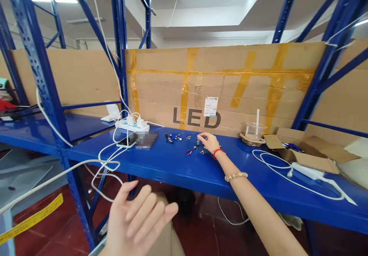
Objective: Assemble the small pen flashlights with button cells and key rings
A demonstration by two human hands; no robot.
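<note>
My right hand (209, 142) reaches out over the blue shelf top (161, 160), a red cord and a beaded bracelet on its wrist. Its thumb and fingers are pinched at a small grey cylindrical piece (198, 142). Close by lie a red carabiner (189, 152) and a small metal clasp (202, 152). Farther left are small blue pieces (173, 137), a black piece (168, 138) and tiny silvery parts (188, 137). Raised in front of the shelf's near edge, my left hand (138, 217) has loosely bent fingers, somewhat apart, with nothing visible in them.
A white power strip (132, 125) with plugs and trailing cables (107, 158) stands at the left, beside a phone (126, 140). To the right are a lidded cup with a straw (255, 129), an open cardboard box (304, 152) and a coiled white cable (267, 160). Taped cardboard (161, 87) backs the shelf.
</note>
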